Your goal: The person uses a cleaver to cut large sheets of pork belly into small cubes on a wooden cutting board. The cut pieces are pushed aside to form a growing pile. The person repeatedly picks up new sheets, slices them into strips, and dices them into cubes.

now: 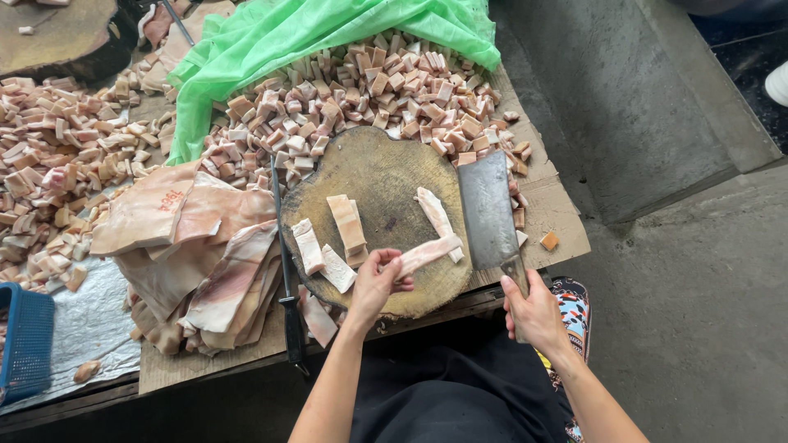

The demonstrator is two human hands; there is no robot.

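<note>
A round wooden chopping block (377, 176) sits at the table's front edge. My left hand (376, 283) pinches the near end of a long pale strip of pork belly (428, 253) lying across the block. My right hand (535, 310) grips the handle of a cleaver (487, 209), whose broad blade rests flat on the block's right side. Another strip (435, 210) lies beside the blade. Cut strips (346, 223) and shorter pieces (309, 246) lie on the block's left half.
A heap of cut meat cubes (369, 90) lies behind the block under a green plastic sheet (304, 33). More cubes (57, 156) spread left. Stacked pork slabs (197, 254) and a dark sharpening steel (283, 271) lie left of the block. A blue basket (25, 336) stands at the far left.
</note>
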